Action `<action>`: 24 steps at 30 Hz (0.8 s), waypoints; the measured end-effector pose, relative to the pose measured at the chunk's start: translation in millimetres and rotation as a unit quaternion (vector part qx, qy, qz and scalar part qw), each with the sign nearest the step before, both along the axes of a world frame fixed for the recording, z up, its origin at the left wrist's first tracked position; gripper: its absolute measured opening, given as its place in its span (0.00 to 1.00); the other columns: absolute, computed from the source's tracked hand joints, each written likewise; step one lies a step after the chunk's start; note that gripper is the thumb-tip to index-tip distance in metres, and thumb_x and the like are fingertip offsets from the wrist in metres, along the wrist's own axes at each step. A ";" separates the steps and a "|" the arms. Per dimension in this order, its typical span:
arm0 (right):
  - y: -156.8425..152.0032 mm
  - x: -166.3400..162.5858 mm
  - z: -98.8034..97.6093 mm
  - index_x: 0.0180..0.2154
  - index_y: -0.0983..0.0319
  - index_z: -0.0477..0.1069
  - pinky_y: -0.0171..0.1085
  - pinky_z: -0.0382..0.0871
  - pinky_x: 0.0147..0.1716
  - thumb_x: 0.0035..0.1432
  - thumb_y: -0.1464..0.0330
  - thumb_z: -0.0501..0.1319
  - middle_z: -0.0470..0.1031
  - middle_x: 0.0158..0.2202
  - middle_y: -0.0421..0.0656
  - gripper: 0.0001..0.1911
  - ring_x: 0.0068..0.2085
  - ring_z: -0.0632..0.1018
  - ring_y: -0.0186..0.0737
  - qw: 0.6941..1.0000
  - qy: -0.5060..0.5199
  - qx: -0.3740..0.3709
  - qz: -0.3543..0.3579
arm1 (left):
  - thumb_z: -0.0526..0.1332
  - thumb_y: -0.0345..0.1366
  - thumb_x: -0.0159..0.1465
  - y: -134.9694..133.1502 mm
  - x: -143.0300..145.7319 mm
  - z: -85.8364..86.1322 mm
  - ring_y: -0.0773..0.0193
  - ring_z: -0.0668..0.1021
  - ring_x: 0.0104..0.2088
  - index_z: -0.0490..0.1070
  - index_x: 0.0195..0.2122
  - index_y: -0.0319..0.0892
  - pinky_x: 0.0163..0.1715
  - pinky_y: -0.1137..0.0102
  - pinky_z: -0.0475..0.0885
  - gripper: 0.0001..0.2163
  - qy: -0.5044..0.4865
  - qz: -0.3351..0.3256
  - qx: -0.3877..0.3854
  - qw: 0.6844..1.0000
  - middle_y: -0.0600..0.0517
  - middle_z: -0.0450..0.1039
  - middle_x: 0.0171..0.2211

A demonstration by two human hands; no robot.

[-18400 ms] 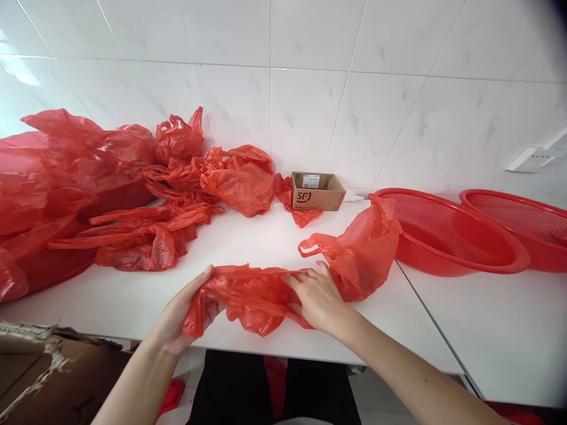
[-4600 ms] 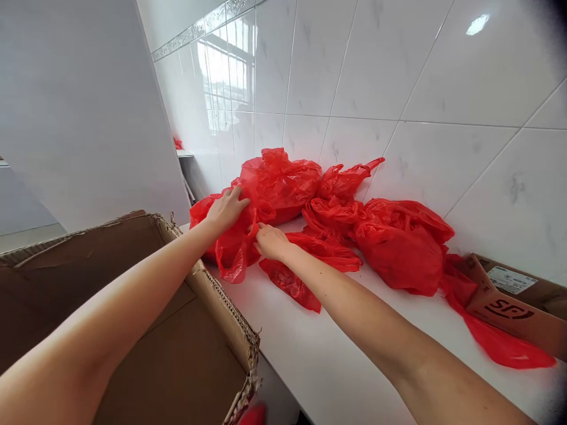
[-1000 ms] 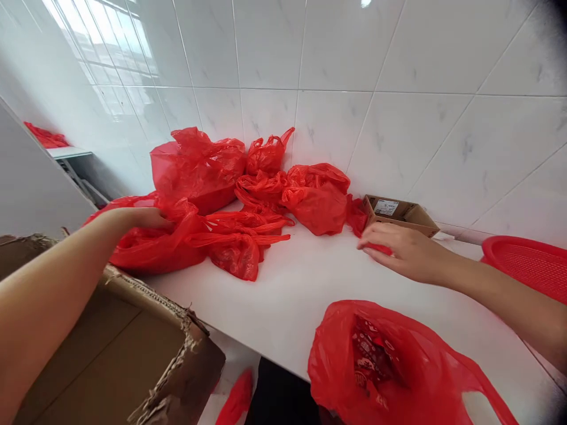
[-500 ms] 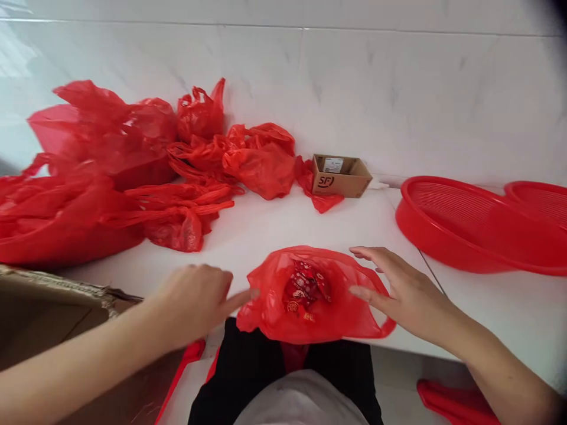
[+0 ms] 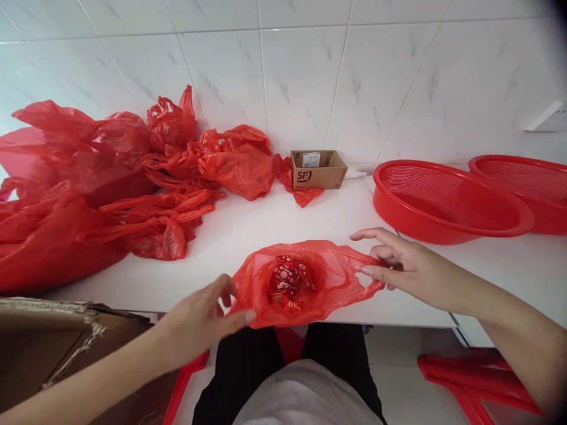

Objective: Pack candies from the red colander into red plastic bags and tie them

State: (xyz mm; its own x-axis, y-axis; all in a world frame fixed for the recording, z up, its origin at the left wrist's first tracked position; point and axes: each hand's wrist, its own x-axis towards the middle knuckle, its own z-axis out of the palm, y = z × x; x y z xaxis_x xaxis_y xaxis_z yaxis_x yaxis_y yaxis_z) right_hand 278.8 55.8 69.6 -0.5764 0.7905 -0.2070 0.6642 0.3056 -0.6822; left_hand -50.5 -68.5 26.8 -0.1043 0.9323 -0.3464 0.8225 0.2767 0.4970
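A small red plastic bag [image 5: 328, 277] lies open at the front edge of the white counter [image 5: 274, 230], with red printed packets [image 5: 286, 283] inside it. My left hand [image 5: 199, 321] pinches the bag's left rim between thumb and fingers. My right hand [image 5: 405, 265] touches the bag's right handle, thumb and middle fingers closing on it while the index finger points out.
A heap of red plastic bags [image 5: 110, 177] covers the counter's left and back. A small open cardboard box [image 5: 318, 169] stands by the tiled wall. Two red mesh baskets [image 5: 447, 200] sit at right. A large brown carton [image 5: 53, 348] is at lower left.
Both hands have closed in on the open bag: the left now grips its left rim, the right has reached its right handle. The view has tilted up slightly.
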 end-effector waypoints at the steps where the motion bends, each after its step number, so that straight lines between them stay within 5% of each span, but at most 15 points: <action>1: -1.6 -4.8 5.2 0.59 0.51 0.58 0.37 0.67 0.30 0.62 0.55 0.55 0.74 0.29 0.38 0.25 0.30 0.75 0.39 1.000 -0.012 0.007 0.017 | 0.57 0.54 0.58 -1.7 1.9 -6.2 0.57 0.74 0.30 0.64 0.37 0.47 0.32 0.64 0.66 0.17 0.048 -0.021 -0.004 0.999 0.52 0.74 0.33; 3: -0.8 -11.4 13.2 0.58 0.51 0.61 0.36 0.66 0.28 0.62 0.57 0.56 0.72 0.27 0.36 0.23 0.28 0.73 0.37 0.998 -0.032 0.033 0.043 | 0.56 0.47 0.59 0.4 -1.7 -11.2 0.57 0.74 0.29 0.65 0.36 0.47 0.31 0.63 0.64 0.11 0.112 -0.050 0.004 0.992 0.52 0.74 0.32; 5: 7.2 -12.8 21.1 0.56 0.52 0.63 0.36 0.67 0.28 0.61 0.58 0.57 0.72 0.26 0.36 0.22 0.27 0.73 0.37 0.997 0.013 0.076 0.031 | 0.53 0.43 0.61 10.5 -14.9 1.4 0.58 0.73 0.28 0.67 0.33 0.46 0.31 0.63 0.65 0.08 0.101 -0.040 0.044 0.993 0.53 0.73 0.29; 8: 29.0 -12.7 36.6 0.49 0.55 0.68 0.36 0.70 0.29 0.59 0.61 0.61 0.73 0.26 0.38 0.16 0.28 0.75 0.36 0.962 0.186 0.189 -0.068 | 0.60 0.46 0.57 33.8 -38.9 51.2 0.61 0.74 0.29 0.69 0.30 0.45 0.32 0.65 0.69 0.10 -0.081 0.059 0.166 0.981 0.54 0.71 0.27; 11: 48.6 -23.0 53.1 0.42 0.56 0.70 0.35 0.71 0.27 0.59 0.65 0.62 0.74 0.28 0.39 0.08 0.29 0.75 0.35 0.889 0.325 0.290 -0.146 | 0.65 0.40 0.56 53.0 -46.4 103.4 0.64 0.76 0.32 0.70 0.32 0.43 0.33 0.68 0.73 0.08 -0.274 0.143 0.330 0.892 0.54 0.72 0.32; 13: 55.3 -34.1 63.4 0.39 0.58 0.70 0.34 0.70 0.25 0.57 0.66 0.64 0.73 0.27 0.38 0.07 0.28 0.75 0.35 0.897 0.325 0.272 -0.127 | 0.65 0.38 0.56 59.7 -40.5 122.4 0.67 0.75 0.30 0.71 0.32 0.41 0.30 0.71 0.73 0.07 -0.337 0.133 0.359 0.860 0.53 0.71 0.31; 16: 57.0 -45.4 80.0 0.37 0.60 0.71 0.32 0.67 0.23 0.57 0.68 0.64 0.71 0.24 0.36 0.06 0.23 0.72 0.30 0.926 0.272 0.243 -0.094 | 0.65 0.38 0.57 63.2 -29.9 129.4 0.70 0.73 0.26 0.73 0.33 0.38 0.26 0.74 0.71 0.08 -0.342 0.121 0.296 0.884 0.53 0.70 0.28; 20: 54.9 -46.2 99.1 0.40 0.61 0.71 0.33 0.66 0.26 0.61 0.69 0.61 0.69 0.22 0.36 0.05 0.23 0.70 0.29 0.922 0.245 0.278 -0.112 | 0.62 0.35 0.61 64.4 -31.4 130.4 0.72 0.73 0.26 0.72 0.34 0.36 0.27 0.76 0.70 0.07 -0.321 0.123 0.342 0.875 0.53 0.72 0.28; 24: 61.8 -45.6 100.1 0.37 0.62 0.71 0.35 0.68 0.28 0.60 0.70 0.61 0.69 0.22 0.37 0.03 0.25 0.72 0.31 0.942 0.197 0.252 -0.103 | 0.65 0.37 0.59 66.5 -34.8 127.1 0.72 0.71 0.25 0.71 0.33 0.38 0.25 0.76 0.69 0.07 -0.336 0.141 0.291 0.885 0.55 0.71 0.27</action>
State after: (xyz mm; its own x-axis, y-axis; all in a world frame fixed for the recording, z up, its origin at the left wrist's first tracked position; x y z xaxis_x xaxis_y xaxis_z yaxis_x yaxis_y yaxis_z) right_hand 233.2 117.6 169.7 -0.3543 0.8340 0.4231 0.4696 0.5499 -0.6908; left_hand -85.2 -2.1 153.8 -0.3132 0.9431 0.1115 0.2260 -0.0400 0.9733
